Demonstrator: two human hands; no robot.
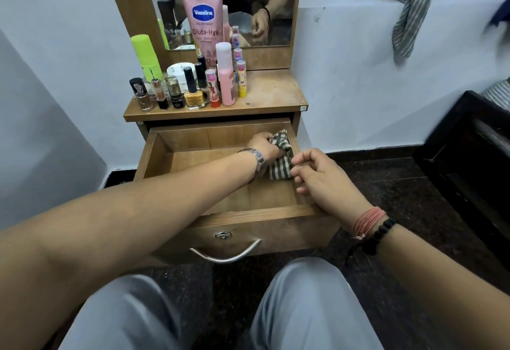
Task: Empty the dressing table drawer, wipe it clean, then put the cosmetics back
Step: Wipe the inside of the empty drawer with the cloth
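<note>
Drawer [176,156]: pulled out, no items inside. Left hand [263,146]: reaching into the far right corner, fingers clenched round a striped cloth [281,162]. Right hand [323,175]: loosely curled on the drawer's right wall, just beside the cloth. Cosmetics [193,84]: standing on the tabletop [273,93], beyond both hands.

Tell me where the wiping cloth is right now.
The striped cloth is inside the open drawer, at its back right corner, bunched in the left hand, with the right hand beside it.
</note>
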